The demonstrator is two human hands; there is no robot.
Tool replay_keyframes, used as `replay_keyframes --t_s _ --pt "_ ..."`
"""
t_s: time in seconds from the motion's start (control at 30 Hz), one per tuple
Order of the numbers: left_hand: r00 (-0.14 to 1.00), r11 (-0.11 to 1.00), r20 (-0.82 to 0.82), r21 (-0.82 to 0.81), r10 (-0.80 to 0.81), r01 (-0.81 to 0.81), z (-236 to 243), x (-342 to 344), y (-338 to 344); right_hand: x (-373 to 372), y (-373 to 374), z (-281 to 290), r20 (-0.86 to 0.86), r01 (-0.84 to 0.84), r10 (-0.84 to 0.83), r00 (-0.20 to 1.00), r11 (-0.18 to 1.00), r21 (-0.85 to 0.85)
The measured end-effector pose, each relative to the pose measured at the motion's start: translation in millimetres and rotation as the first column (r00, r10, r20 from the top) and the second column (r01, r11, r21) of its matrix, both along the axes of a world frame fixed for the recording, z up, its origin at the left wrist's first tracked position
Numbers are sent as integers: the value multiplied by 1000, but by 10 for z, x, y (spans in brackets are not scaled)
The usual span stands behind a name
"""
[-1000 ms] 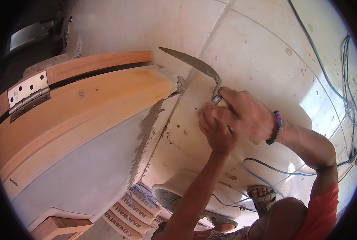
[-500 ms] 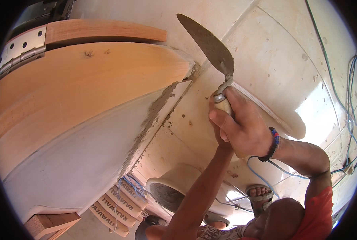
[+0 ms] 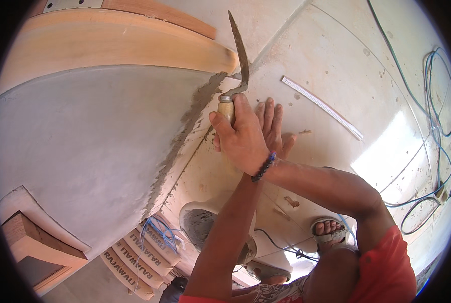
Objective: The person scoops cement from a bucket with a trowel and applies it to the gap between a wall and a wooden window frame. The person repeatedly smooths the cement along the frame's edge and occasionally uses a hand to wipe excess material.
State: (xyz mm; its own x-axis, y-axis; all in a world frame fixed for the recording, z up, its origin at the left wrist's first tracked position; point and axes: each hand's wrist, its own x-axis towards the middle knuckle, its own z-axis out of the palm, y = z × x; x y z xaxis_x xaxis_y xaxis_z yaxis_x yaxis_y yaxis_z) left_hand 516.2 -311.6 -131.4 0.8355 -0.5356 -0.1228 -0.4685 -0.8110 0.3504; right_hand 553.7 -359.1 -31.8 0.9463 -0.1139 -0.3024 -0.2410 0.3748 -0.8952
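Free room right of the trowel (image 3: 241, 50) up to white strip (image 3: 322, 107); wooden beam (image 3: 119, 43) close left

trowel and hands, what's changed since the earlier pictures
The right hand carried the trowel left, toward the mortar, turning it edge-on. The left hand has come away from it and spreads over the tiles; the white strip now shows whole. The right hand's grip stayed.

The pale tiled floor (image 3: 316, 63) carries a narrow white strip (image 3: 322, 108) and looped blue cables (image 3: 430, 108). A bucket (image 3: 220, 202) of grey mortar (image 3: 197, 224) stands on it too
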Motion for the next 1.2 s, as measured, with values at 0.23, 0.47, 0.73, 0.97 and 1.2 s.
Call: replay_keyframes --t_s 0.23,0.47,0.73,0.97,1.2 --pt "999 984 -32 171 -41 46 -36 -69 15 64 190 -142 -80 9 -12 997 999 -41" --pt "998 985 -31 161 -51 56 -72 -62 7 148 274 -197 21 118 -117 993 977 -180" --pt "998 986 9 161 -55 53 -122 -64 40 195 296 -203 -48 93 -101 994 984 -153" --pt "998 985 4 160 -57 56 -123 -58 37 188 284 -265 13 102 -102 995 981 -163" --pt "999 985 -6 166 -51 52 -111 -63 26 109 246 -209 175 118 -69 982 951 -284"
